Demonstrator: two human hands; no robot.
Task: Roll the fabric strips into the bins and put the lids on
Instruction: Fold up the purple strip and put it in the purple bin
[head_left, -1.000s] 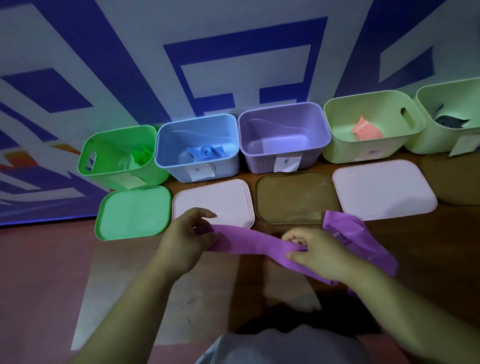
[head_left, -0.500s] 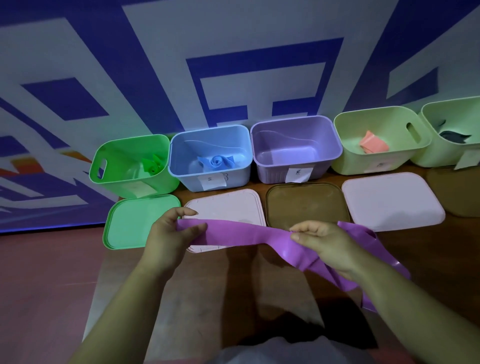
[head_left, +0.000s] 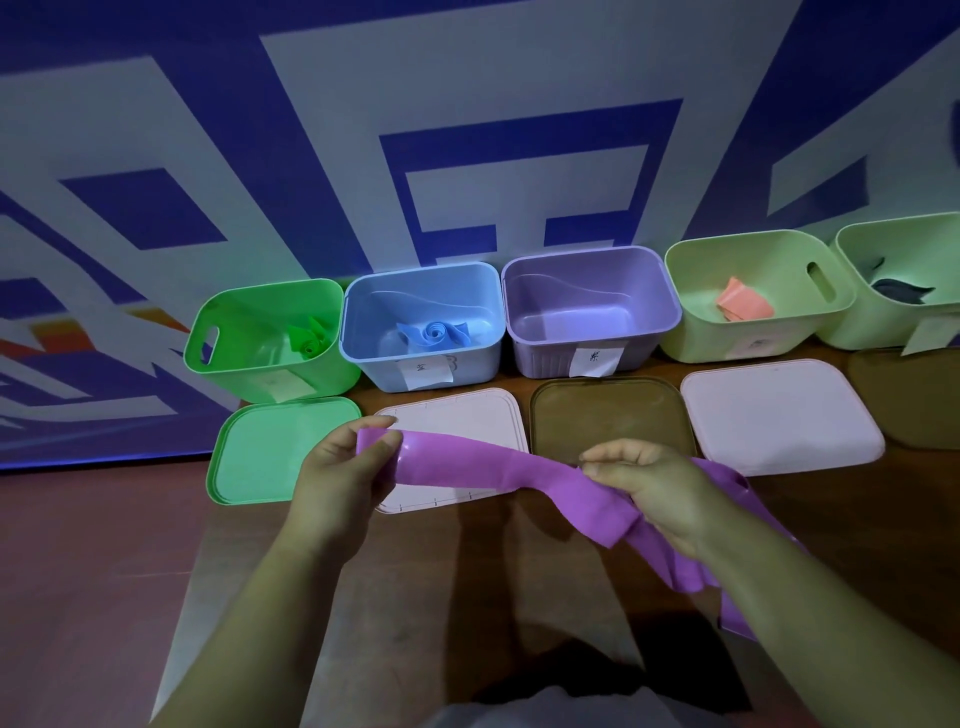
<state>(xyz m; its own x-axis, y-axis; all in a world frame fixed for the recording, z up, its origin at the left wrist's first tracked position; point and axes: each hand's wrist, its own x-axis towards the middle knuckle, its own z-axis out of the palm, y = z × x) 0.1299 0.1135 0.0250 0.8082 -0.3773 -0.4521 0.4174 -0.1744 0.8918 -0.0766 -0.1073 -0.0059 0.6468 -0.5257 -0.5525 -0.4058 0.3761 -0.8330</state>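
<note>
left hand (head_left: 337, 478): fingers pinched the end of the purple strip (head_left: 467, 465), thumb on top
right hand (head_left: 660, 491): fingers curled round it further along, tail hung past the wrist
strip: was stretched between both hands above the lids (head_left: 608, 415), not rolled yet imo
purple bin (head_left: 540, 353): empty, straight ahead
done: green roll (head_left: 309, 340), blue roll (head_left: 434, 332), orange strip (head_left: 743, 306) and dark strip (head_left: 898, 286) sat in their bins
left: roll this one, drop it in, then the lids, none were on, all lay flat on the table (head_left: 519, 571)
</note>
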